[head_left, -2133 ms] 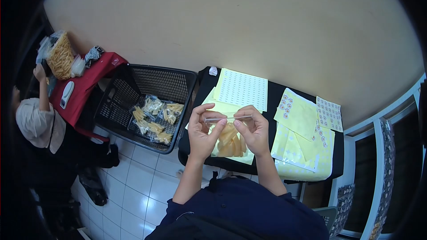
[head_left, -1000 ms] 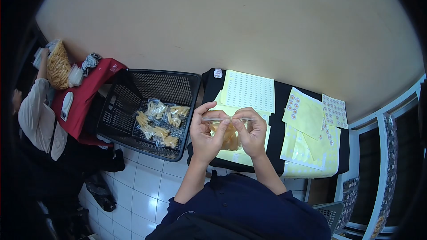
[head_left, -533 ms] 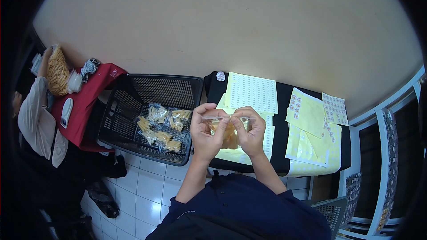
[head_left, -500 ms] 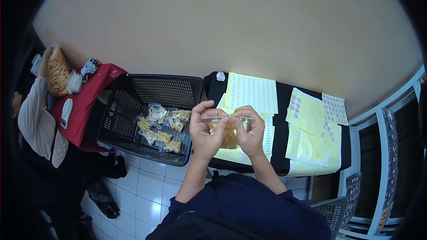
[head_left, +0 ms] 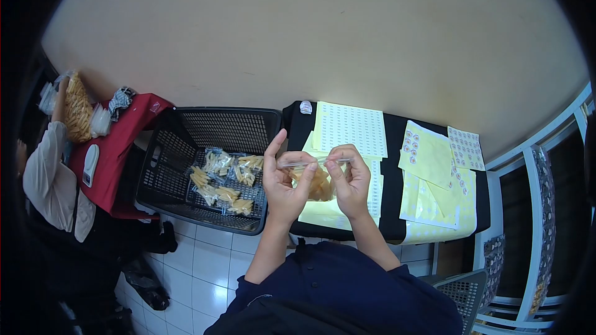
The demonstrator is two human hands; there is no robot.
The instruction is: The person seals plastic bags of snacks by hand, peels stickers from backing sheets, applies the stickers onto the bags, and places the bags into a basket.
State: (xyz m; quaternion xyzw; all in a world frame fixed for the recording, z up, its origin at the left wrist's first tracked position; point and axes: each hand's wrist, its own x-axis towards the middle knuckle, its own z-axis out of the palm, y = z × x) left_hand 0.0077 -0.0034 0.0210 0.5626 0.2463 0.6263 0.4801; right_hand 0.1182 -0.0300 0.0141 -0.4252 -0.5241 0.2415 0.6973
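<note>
1. You stand over tiled floor (head_left: 210, 262), facing a plain wall (head_left: 310, 43). In front of you is a black-covered table (head_left: 390, 211); to its left are a black mesh basket (head_left: 226, 123) and a red-covered table (head_left: 115, 161).
2. Your left hand (head_left: 285, 186) and right hand (head_left: 352, 185) pinch the top edge of a clear bag of pale sticks (head_left: 320, 187), one hand at each side. It hangs over the near-left part of the black-covered table.
3. Compared with the earlier frames, your left index finger is now raised off the bag's top edge, and your thumbs, which met at the middle, stand apart.
4. A printed label sheet (head_left: 351, 127) lies along the far edge, left of centre, with a small white item (head_left: 306, 107) at the far-left corner. Yellow sticker sheets (head_left: 427, 158) overlap on the right half, and a smaller sticker sheet (head_left: 465, 147) lies at the far-right corner.
5. Several filled packets (head_left: 225, 194) lie on the basket's floor, toward its near and right walls.
6. On the red-covered table are a white device (head_left: 90, 164), a checked cloth (head_left: 121, 100) and a large bag of sticks (head_left: 77, 111), partly hidden by a co-worker's arm (head_left: 60, 102).
7. Your hands and the held bag cover part of the yellow sheets (head_left: 326, 213) below them. A grey crate (head_left: 462, 291) stands by the table's near-right corner.
</note>
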